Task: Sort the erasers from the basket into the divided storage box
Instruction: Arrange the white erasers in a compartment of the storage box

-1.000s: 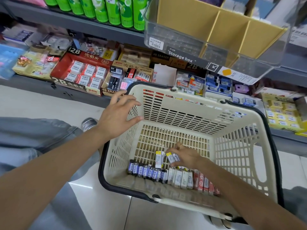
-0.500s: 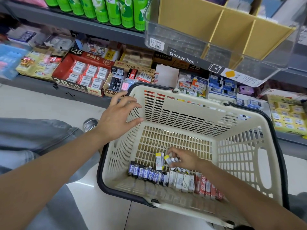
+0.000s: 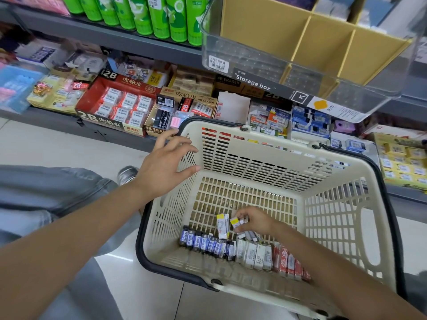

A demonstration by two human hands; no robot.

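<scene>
A cream plastic basket [image 3: 342, 229] with a dark rim stands on the floor. A row of erasers lies along its near wall: blue-sleeved ones [image 3: 203, 242], white ones [image 3: 254, 252], red ones [image 3: 288, 264]. My right hand [image 3: 254, 219] is down inside the basket and grips a few yellow-and-white erasers [image 3: 236, 222]; another yellow-and-white eraser [image 3: 223, 225] stands just left of it. My left hand [image 3: 166, 167] hovers with fingers spread over the basket's left rim, holding nothing. The clear storage box [image 3: 265, 63] with tan dividers sits on the shelf above, its compartments bare.
The lower shelf behind the basket carries open display cartons of erasers, among them a red 2B carton [image 3: 115, 107]. Green bottles [image 3: 159, 15] line the upper shelf left of the storage box. A leg in jeans [image 3: 46, 192] and a shoe lie to the left on the tiled floor.
My right hand has gathered the yellow-and-white erasers closer into its fingers inside the basket. My left hand stays over the rim, its fingers spread slightly wider.
</scene>
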